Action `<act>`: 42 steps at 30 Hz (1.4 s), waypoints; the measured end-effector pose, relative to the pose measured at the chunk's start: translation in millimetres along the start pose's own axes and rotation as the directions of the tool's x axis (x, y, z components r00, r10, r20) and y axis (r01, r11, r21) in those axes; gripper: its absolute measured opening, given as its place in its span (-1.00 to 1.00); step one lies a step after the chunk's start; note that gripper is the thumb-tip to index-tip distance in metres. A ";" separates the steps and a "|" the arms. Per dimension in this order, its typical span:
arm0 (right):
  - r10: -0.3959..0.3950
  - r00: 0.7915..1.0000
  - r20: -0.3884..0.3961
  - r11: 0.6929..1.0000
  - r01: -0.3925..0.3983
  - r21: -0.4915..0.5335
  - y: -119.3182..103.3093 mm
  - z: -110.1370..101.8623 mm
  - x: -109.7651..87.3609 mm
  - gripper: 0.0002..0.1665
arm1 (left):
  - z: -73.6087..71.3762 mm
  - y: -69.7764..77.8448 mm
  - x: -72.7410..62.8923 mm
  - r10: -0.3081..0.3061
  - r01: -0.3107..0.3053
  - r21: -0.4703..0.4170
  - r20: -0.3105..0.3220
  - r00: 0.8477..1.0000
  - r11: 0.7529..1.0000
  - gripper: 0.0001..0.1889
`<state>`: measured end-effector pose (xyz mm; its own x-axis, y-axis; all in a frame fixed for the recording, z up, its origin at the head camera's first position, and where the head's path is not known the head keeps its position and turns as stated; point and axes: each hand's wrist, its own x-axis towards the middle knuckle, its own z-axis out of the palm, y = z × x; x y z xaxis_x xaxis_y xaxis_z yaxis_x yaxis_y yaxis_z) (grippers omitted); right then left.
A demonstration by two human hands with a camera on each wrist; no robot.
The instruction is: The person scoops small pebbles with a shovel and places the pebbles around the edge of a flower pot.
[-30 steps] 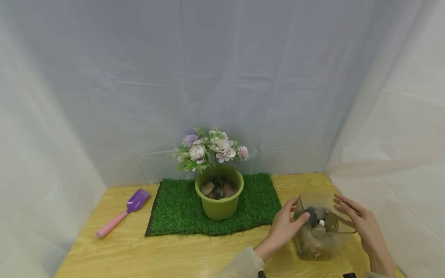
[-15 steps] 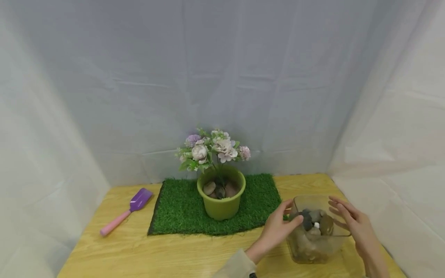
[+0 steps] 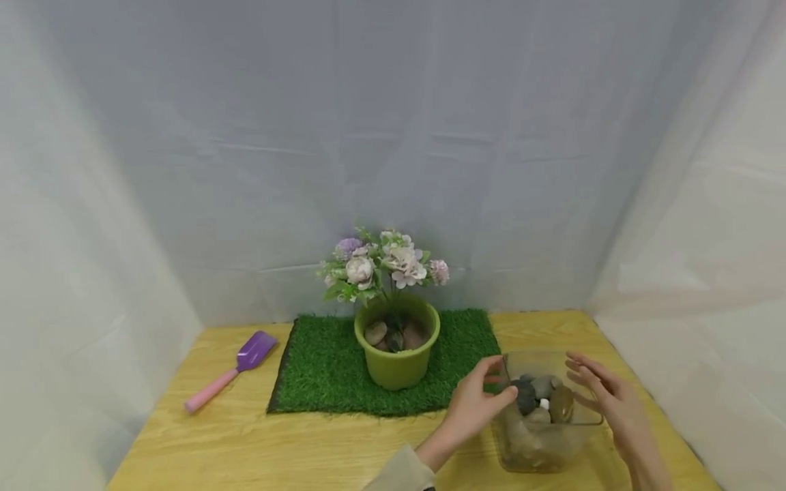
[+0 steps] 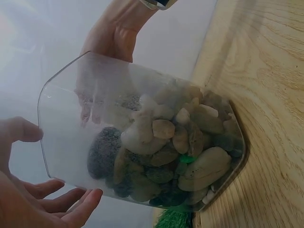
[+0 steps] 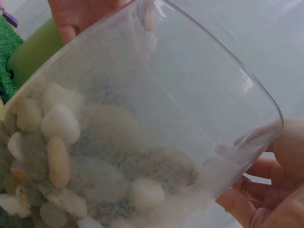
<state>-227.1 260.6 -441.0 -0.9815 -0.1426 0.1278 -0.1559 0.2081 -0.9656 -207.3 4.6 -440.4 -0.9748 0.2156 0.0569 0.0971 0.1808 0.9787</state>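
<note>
- Extends left hand point(image 3: 469, 406) and right hand point(image 3: 614, 402) near the table's point(image 3: 307, 450) right edge, palms inward.
- Grips clear container point(image 3: 534, 447) of stones point(image 3: 561, 404) between both, fingers partly spread about its upper walls.

No legible text, label, brand, number or sign in any of the three views.
</note>
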 end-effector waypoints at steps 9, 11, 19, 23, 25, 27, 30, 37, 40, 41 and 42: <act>-0.003 1.000 0.016 1.000 0.003 0.025 0.3 20.6 -0.9 -0.39 | -18.0 -6.9 -8.7 0.015 -0.015 0.003 -0.027 1.000 1.000 -0.49; 0.006 1.000 0.009 0.999 -0.006 0.032 -0.3 27.2 -2.2 -0.38 | -23.4 -9.6 -11.6 0.020 -0.020 0.004 -0.026 0.999 1.000 -0.49; 0.047 0.999 0.012 0.999 -0.047 0.018 -8.6 52.3 -7.3 -0.36 | -46.0 -14.3 -25.3 0.029 -0.029 0.003 -0.039 0.999 1.000 -0.50; 0.019 1.000 0.013 1.000 -0.019 0.001 -11.7 62.1 -9.2 -0.39 | -55.1 -15.8 -29.9 0.039 -0.038 0.005 -0.059 0.998 0.999 -0.51; 0.006 1.000 0.010 1.000 -0.006 -0.010 -12.4 67.4 -9.6 -0.42 | -59.3 -17.3 -32.0 0.042 -0.042 0.003 -0.069 0.997 0.999 -0.51; -0.005 1.000 0.013 1.000 0.006 -0.010 -12.0 73.0 -9.2 -0.43 | -63.8 -18.5 -34.5 0.043 -0.042 0.008 -0.081 0.996 0.999 -0.51; -0.009 1.000 0.001 0.999 0.009 -0.031 -11.8 81.4 -7.9 -0.45 | -71.0 -20.3 -38.1 0.048 -0.046 0.020 -0.094 0.994 0.999 -0.50; 0.028 1.000 -0.009 0.996 -0.028 -0.084 -15.9 99.1 -5.6 -0.45 | -87.7 -25.7 -47.0 0.060 -0.057 0.030 -0.119 0.991 0.998 -0.49; 0.028 0.999 0.015 0.997 -0.027 -0.070 -16.7 106.0 -6.3 -0.46 | -94.5 -28.3 -51.3 0.055 -0.052 0.020 -0.131 0.990 0.998 -0.48; 0.026 0.999 0.023 0.998 -0.024 -0.065 -16.8 108.5 -6.4 -0.47 | -96.7 -29.1 -52.7 0.051 -0.049 0.019 -0.135 0.990 0.999 -0.48; 0.024 0.999 0.032 0.998 -0.022 -0.061 -17.1 111.1 -6.4 -0.47 | -98.9 -29.7 -54.2 0.049 -0.046 0.020 -0.140 0.989 0.999 -0.48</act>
<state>-205.8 150.5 -450.4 -0.9809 -0.1683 0.0975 -0.1409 0.2694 -0.9527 -177.2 -107.4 -453.0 -0.9874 0.0880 0.1313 0.1461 0.1898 0.9709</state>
